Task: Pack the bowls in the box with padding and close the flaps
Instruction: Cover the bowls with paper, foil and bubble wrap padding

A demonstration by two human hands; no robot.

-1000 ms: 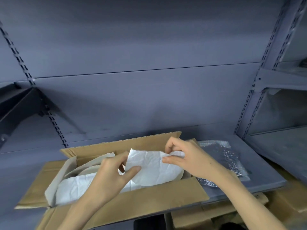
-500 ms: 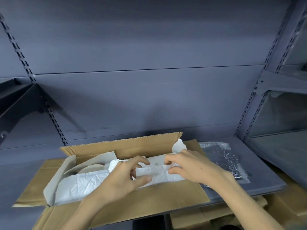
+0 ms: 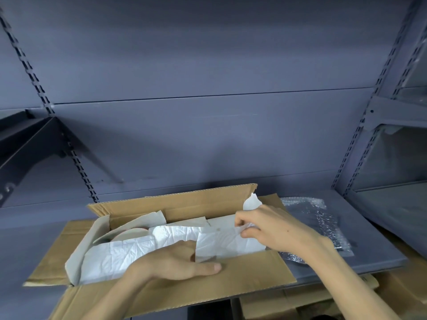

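Observation:
An open cardboard box [image 3: 208, 205] lies on the grey shelf with all its flaps spread out. White crumpled paper padding [image 3: 129, 255] fills most of it. A pale bowl rim [image 3: 129, 234] shows at the box's left, half covered by paper. My left hand [image 3: 175, 262] rests palm down at the box's near edge, fingers tucked under a paper sheet [image 3: 226, 241]. My right hand [image 3: 275, 227] pinches that same sheet's far right corner at the right end of the box.
A sheet of bubble wrap [image 3: 323, 225] lies on the shelf [image 3: 379, 250] right of the box. More cardboard [image 3: 288, 303] sits below the shelf. A dark bracket [image 3: 27, 144] juts out at the left and a side rack [image 3: 392, 158] stands at the right.
The paper sheet held up above the box has been lowered and pressed flat inside it. My left hand slid down to the near edge; my right hand stayed at the right end.

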